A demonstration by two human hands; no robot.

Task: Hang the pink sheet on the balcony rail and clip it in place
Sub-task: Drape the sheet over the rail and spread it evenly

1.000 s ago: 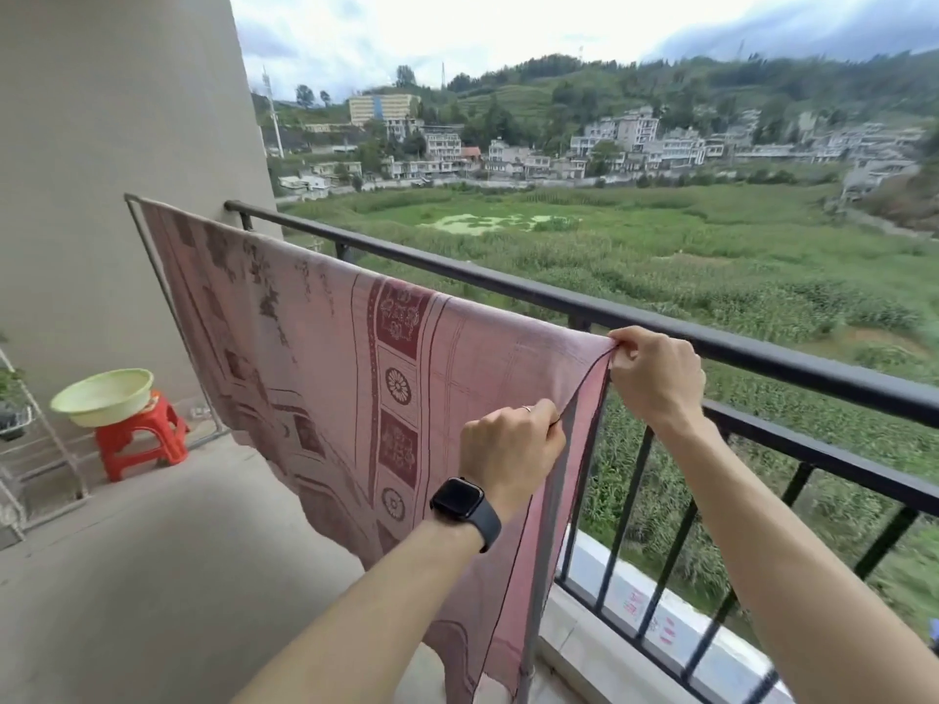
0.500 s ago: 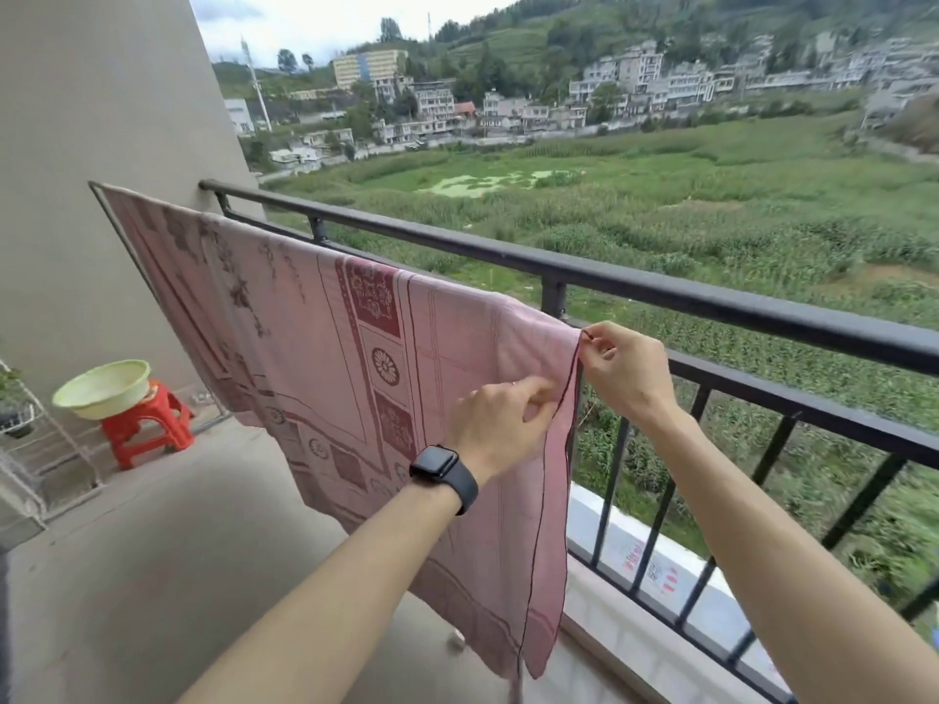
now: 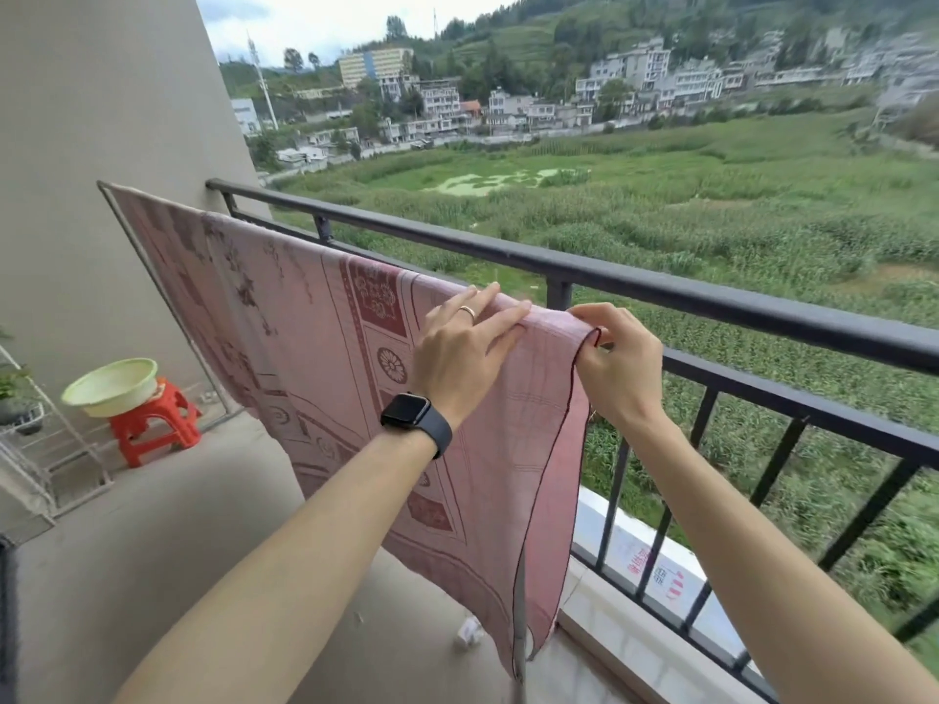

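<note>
Left hand spread flat atop pink sheet; right hand pinches its edge.

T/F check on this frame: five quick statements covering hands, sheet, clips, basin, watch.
1. The left hand lies with straight fingers on top of the sheet. True.
2. The right hand pinches the sheet's edge. True.
3. A clip already holds the sheet. False: no clip is visible on it.
4. The basin sits on the floor. False: it sits on the red stool.
5. The watch is on the right wrist. False: it is on the left wrist.
</note>
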